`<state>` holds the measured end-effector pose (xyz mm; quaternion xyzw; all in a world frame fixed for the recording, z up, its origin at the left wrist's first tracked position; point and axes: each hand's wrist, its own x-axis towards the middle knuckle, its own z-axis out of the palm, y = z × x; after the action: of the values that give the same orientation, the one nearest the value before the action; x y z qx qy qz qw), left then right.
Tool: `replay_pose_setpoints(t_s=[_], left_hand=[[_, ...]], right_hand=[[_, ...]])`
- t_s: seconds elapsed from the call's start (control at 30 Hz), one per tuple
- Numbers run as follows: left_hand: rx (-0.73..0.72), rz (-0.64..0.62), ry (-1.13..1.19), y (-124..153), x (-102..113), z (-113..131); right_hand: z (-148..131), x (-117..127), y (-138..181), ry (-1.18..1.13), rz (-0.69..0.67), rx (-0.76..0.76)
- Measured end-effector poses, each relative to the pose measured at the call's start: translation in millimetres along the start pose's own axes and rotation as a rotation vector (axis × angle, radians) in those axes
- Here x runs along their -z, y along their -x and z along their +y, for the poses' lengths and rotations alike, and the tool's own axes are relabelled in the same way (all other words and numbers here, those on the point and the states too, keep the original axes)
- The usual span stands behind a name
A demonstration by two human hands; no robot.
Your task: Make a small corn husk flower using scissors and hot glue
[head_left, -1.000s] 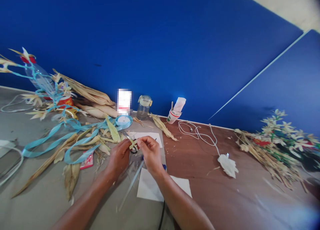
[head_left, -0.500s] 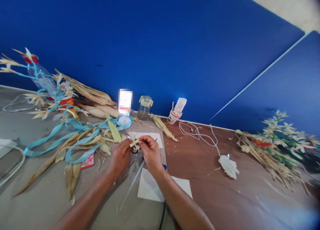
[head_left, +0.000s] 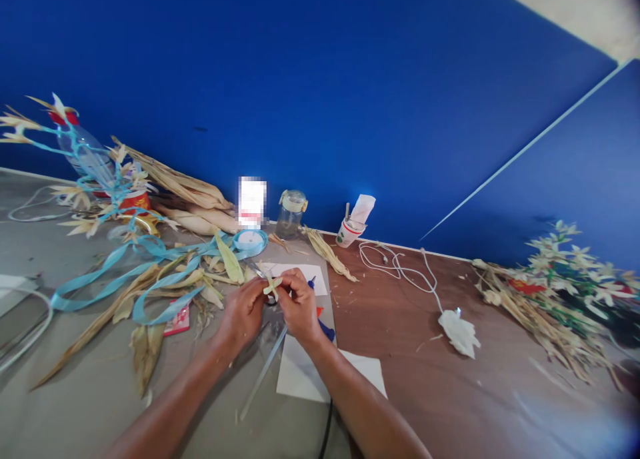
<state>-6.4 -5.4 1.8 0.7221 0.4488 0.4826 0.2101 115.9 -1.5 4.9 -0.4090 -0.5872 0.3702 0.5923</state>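
Observation:
Between my fingertips is a small pale flower point(head_left: 273, 286) with narrow petals, apparently of dried corn husk. My left hand point(head_left: 244, 314) pinches it from the left, fingers closed. From the other side my right hand point(head_left: 299, 307) grips its edge with thumb and fingertips. Partly hidden behind my right hand lies a blue glue gun point(head_left: 327, 331). A translucent glue stick point(head_left: 263, 376) slants over the grey surface below my hands. White paper sheets lie behind and under them, one sheet point(head_left: 300, 376) beneath my right forearm.
Blue ribbon point(head_left: 95, 299) and dried husks point(head_left: 147, 359) spread across the left. Behind stand a glass jar point(head_left: 291, 216) and a paper cup point(head_left: 349, 234). A white cable point(head_left: 400, 272) loops on the brown table; husk stalks and white flowers point(head_left: 570, 292) lie at right.
My right hand has shifted slightly around the flower, which now faces up more openly between my fingers. More of the glue gun shows beside my right hand.

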Motion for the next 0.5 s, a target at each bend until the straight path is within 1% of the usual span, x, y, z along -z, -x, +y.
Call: replay_pose_setpoints(t_s=[0.17,0.37,0.5], left_hand=[[-0.006,-0.008,0.001,-0.8,0.5,-0.1],[0.004,-0.038,0.031,-1.6,0.9,0.4],[0.039,-0.058,0.064,-1.6,-0.6,-0.3]], right_hand=[[2.8,0.1,1.9,0.019,-0.02,0.047],[1.3,1.6,2.6,0.037,-0.008,0.078],[5.6,0.7,3.9,0.063,-0.003,0.122]])
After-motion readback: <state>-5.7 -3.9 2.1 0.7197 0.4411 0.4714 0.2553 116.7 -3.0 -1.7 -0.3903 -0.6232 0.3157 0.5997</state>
